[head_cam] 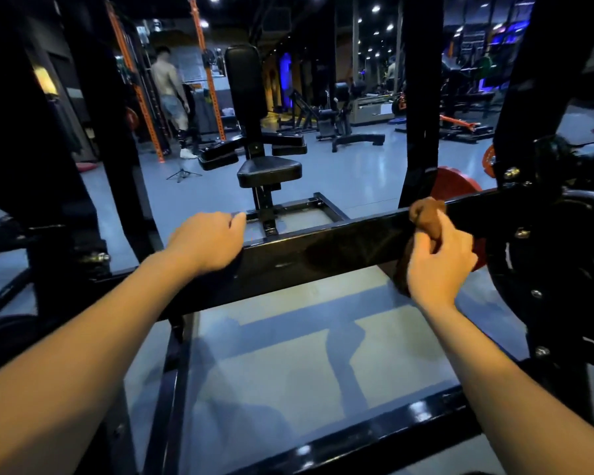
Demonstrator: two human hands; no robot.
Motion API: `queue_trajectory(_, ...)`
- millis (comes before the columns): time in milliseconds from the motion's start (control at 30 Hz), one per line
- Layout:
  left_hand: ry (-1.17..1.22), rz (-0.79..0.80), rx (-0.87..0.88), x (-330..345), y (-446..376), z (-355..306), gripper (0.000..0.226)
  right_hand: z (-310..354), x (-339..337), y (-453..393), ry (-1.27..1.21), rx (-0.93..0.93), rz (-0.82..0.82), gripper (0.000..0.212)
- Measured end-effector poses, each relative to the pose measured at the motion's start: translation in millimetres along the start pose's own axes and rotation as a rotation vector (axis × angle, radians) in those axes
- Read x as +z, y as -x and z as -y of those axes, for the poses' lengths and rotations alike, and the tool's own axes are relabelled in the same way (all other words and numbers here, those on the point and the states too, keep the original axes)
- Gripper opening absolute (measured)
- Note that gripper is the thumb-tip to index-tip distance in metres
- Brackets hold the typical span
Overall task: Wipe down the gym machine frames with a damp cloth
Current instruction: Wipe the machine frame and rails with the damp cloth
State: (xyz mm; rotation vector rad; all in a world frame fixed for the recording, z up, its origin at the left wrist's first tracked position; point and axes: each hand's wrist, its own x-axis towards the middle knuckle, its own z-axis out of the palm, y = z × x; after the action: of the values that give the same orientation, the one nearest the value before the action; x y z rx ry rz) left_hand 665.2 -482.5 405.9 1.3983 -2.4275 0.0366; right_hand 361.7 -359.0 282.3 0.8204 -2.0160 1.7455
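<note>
A black horizontal frame bar (323, 250) of a gym machine runs across the middle of the view, rising to the right. My right hand (438, 265) presses a brown cloth (426, 216) against the bar's right part, with the cloth draped over its top edge. My left hand (206, 243) rests on the bar further left, fingers curled over its top. Black uprights (420, 97) stand behind the bar.
A black seat with a tall back pad (268, 169) stands beyond the bar. A red weight plate (455, 183) and bolted pivot parts (546, 234) sit at the right. A lower frame rail (374, 437) crosses near me. A person (170, 97) stands at the far left by orange racks.
</note>
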Motion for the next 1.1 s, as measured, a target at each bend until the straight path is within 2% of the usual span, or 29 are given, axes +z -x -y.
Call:
queue_trajectory(67,-0.055,0.022,-0.065,9.4,6.7,17.1,0.051,6.3,6.2,4.3,-0.072,0.152,-0.063,0.044)
queue_trajectory(133,-0.083,0.005,-0.123,19.2,12.5,22.9,0.053,26.5,16.0,29.4,-0.107,0.126,-0.06,0.045)
queue_trajectory(200,-0.107,-0.037,-0.144,24.9,13.7,22.2,0.053,47.4,26.1,64.8,-0.128,0.018,0.009,0.046)
queue_trajectory(333,-0.114,-0.066,-0.163,27.2,13.9,19.3,0.051,69.7,35.6,129.2,-0.038,-0.335,0.255,0.057)
queue_trajectory(400,-0.113,-0.084,-0.158,28.2,14.4,20.5,0.051,68.1,35.4,127.5,0.007,-0.402,0.263,0.06)
queue_trajectory(500,-0.086,-0.101,-0.157,29.6,16.0,19.7,0.05,58.9,33.3,101.8,-0.025,-0.262,0.215,0.059)
queue_trajectory(633,-0.051,-0.09,-0.179,29.5,14.0,21.7,0.048,57.0,32.9,79.3,-0.284,-0.004,0.057,0.045)
queue_trajectory(700,-0.044,-0.087,-0.185,29.5,14.7,21.3,0.048,68.2,36.2,94.5,-0.287,0.007,0.049,0.043)
queue_trajectory(767,-0.041,-0.09,-0.187,29.4,14.9,21.3,0.049,82.3,41.0,121.4,-0.286,-0.133,0.146,0.049)
queue_trajectory(867,-0.024,-0.092,-0.197,27.8,15.1,20.9,0.053,96.0,49.1,162.6,-0.26,-0.441,0.387,0.065)
queue_trajectory(967,-0.01,-0.106,-0.189,26.3,16.8,19.7,0.065,91.3,47.9,169.6,-0.137,-0.744,0.472,0.072)
queue_trajectory(1000,-0.012,-0.109,-0.181,26.3,17.2,19.6,0.066,85.5,47.0,161.1,-0.121,-0.731,0.452,0.07)
queue_trajectory(1033,-0.022,-0.109,-0.169,28.0,16.9,19.1,0.066,78.7,45.1,150.4,-0.123,-0.641,0.401,0.067)
queue_trajectory(1100,-0.063,-0.124,-0.153,28.9,17.1,19.2,0.063,66.2,40.1,121.7,-0.151,-0.35,0.213,0.057)
